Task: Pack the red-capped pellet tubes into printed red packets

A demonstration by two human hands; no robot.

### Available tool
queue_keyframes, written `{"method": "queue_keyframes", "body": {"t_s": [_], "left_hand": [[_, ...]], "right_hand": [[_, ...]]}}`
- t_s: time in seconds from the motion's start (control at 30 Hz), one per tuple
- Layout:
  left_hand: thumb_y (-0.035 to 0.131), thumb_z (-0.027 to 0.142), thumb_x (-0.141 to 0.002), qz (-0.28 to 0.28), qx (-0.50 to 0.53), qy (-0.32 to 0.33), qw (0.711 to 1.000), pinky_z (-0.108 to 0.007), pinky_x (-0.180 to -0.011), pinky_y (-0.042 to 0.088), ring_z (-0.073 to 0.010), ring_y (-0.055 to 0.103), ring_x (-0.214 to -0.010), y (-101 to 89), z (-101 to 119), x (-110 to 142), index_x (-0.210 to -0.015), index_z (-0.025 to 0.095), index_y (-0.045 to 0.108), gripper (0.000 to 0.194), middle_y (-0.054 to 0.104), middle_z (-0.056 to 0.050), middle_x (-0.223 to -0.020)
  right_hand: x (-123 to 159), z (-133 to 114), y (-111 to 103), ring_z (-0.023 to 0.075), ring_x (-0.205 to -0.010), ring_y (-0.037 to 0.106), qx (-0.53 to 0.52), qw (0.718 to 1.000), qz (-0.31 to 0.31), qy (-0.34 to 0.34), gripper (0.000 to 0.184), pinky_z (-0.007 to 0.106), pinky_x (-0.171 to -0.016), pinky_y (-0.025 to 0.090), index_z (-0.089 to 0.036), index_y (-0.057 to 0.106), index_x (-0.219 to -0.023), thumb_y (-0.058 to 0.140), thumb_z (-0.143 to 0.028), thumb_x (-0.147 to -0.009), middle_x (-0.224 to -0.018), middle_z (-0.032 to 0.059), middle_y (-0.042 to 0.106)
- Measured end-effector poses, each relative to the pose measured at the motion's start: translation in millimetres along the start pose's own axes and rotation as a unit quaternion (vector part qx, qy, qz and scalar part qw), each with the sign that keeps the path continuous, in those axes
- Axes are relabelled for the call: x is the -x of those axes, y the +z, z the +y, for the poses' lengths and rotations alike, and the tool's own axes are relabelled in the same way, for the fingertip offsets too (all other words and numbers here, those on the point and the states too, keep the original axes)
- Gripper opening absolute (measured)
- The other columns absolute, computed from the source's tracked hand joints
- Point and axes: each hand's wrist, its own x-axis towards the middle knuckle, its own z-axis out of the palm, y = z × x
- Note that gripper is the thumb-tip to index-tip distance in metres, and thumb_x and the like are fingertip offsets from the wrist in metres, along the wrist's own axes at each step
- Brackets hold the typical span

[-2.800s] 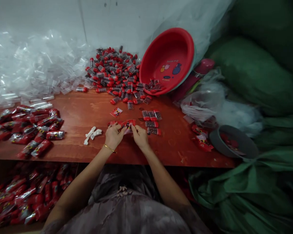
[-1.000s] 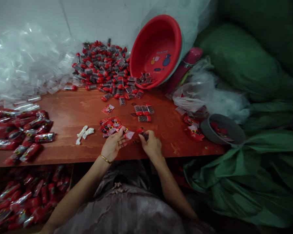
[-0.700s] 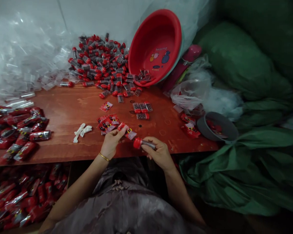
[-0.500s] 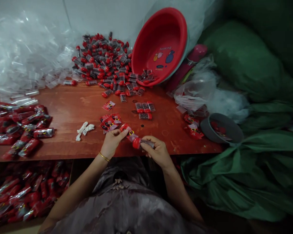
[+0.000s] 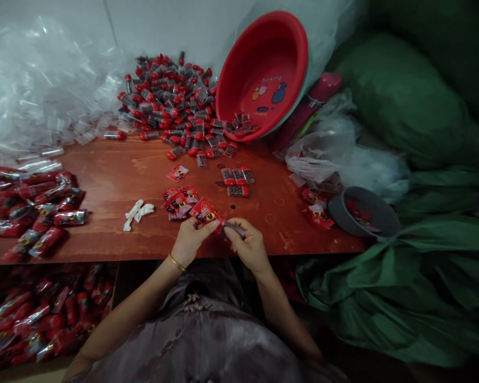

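I am watching through one head-worn camera that is looking forward and down, over the person's torso (image 5: 211, 340) and onto the worktop (image 5: 115, 175). It is sitting near the left hand (image 5: 189, 242) and right hand (image 5: 250, 246), framing them just below centre, while taking in a wide sweep from the wall (image 5: 175, 26) to the green sacks (image 5: 415, 101) at the right.

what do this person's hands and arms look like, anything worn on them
The left hand and right hand are both ungloved. A thin gold-coloured bangle circles the left wrist; nothing shows on the right one. Both forearms are uncovered. The top is a mottled greyish purple; its sleeve ends are too dark to make out.
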Motion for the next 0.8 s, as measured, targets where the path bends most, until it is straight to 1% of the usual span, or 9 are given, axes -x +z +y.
{"method": "queue_keyframes", "body": {"t_s": [0.1,0.17,0.27,0.37,0.47,0.57,0.67,0.73,0.8], "left_hand": [[0.085,0.039,-0.048,-0.01,0.006,0.0,1.0,-0.023,-0.063,0.048,-0.0101,0.057,-0.06,-0.5,-2,-1,-0.068,0.013,0.07,0.036,0.068,-0.001,-0.066],[0.082,0.041,-0.054,-0.018,0.012,0.004,1.0,-0.023,-0.066,0.048,-0.0101,0.058,-0.062,-1.0,-4,-1,-0.072,0.014,0.072,0.034,0.069,-0.002,-0.068],[0.077,0.045,-0.061,-0.016,0.012,0.017,1.0,-0.022,-0.066,0.047,-0.0098,0.057,-0.062,-1.9,-8,-1,-0.073,0.014,0.073,0.033,0.069,-0.002,-0.069],[0.073,0.046,-0.066,-0.001,-0.003,0.052,0.999,-0.022,-0.067,0.047,-0.0103,0.057,-0.064,-5.0,-10,-2,-0.075,0.014,0.073,0.033,0.069,-0.001,-0.072],[0.075,0.042,-0.065,-0.001,-0.033,0.065,0.997,-0.022,-0.068,0.046,-0.0102,0.058,-0.065,-9.0,-11,-3,-0.077,0.014,0.073,0.031,0.069,-0.001,-0.074],[0.077,0.04,-0.063,-0.013,-0.035,0.045,0.998,-0.022,-0.065,0.046,-0.0103,0.057,-0.063,-9.2,-11,-4,-0.076,0.014,0.073,0.03,0.069,-0.001,-0.071],[0.079,0.043,-0.058,0.025,0.008,0.037,0.999,-0.023,-0.063,0.046,-0.0102,0.056,-0.06,-3.6,-8,-5,-0.067,0.013,0.069,0.032,0.067,-0.001,-0.066],[0.08,0.044,-0.055,0.052,0.046,0.037,0.997,-0.023,-0.064,0.047,-0.0105,0.058,-0.061,0.8,-6,-5,-0.065,0.014,0.068,0.034,0.067,-0.001,-0.066],[0.082,0.042,-0.052,0.052,0.07,0.037,0.996,-0.023,-0.066,0.049,-0.0112,0.06,-0.063,3.4,-4,-4,-0.068,0.014,0.068,0.036,0.069,-0.002,-0.069]], "right_hand": [[0,2,12,0.0131,-0.066,0.057,0.038,0.996,0.065,-0.046,0.019,0.025,-0.061,0.046,-0.021,0.059,-0.088,0.059,-0.038,-0.081,-0.075,0.0004,0.063],[1,5,21,0.0116,-0.059,0.054,0.012,0.995,0.089,-0.038,0.02,0.024,-0.057,0.044,-0.021,0.056,-0.09,0.057,-0.04,-0.083,-0.071,-0.0012,0.059],[2,9,30,0.0079,-0.044,0.044,-0.087,0.994,0.063,0.027,0.023,0.021,-0.044,0.039,-0.022,0.051,-0.092,0.051,-0.045,-0.086,-0.063,-0.0054,0.052],[1,9,30,0.0077,-0.047,0.048,-0.169,0.984,-0.008,0.054,0.027,0.022,-0.047,0.043,-0.024,0.049,-0.099,0.05,-0.048,-0.086,-0.073,-0.0044,0.056],[0,7,21,0.0078,-0.049,0.053,-0.171,0.981,-0.073,0.051,0.03,0.023,-0.051,0.045,-0.024,0.046,-0.103,0.052,-0.048,-0.085,-0.078,-0.0036,0.059],[-2,5,13,0.0057,-0.04,0.048,-0.153,0.981,-0.104,0.06,0.031,0.019,-0.041,0.038,-0.023,0.045,-0.099,0.052,-0.05,-0.085,-0.071,-0.0055,0.057],[-2,4,14,0.0046,-0.037,0.045,-0.162,0.978,-0.112,0.069,0.032,0.018,-0.036,0.033,-0.023,0.044,-0.097,0.053,-0.051,-0.084,-0.07,-0.0057,0.058],[1,4,20,0.0052,-0.038,0.045,-0.146,0.984,-0.087,0.061,0.03,0.018,-0.037,0.034,-0.023,0.045,-0.098,0.053,-0.049,-0.085,-0.065,-0.007,0.055],[5,4,30,0.0058,-0.039,0.044,-0.13,0.989,-0.058,0.048,0.028,0.017,-0.038,0.035,-0.023,0.046,-0.098,0.052,-0.048,-0.086,-0.058,-0.009,0.05]]}}
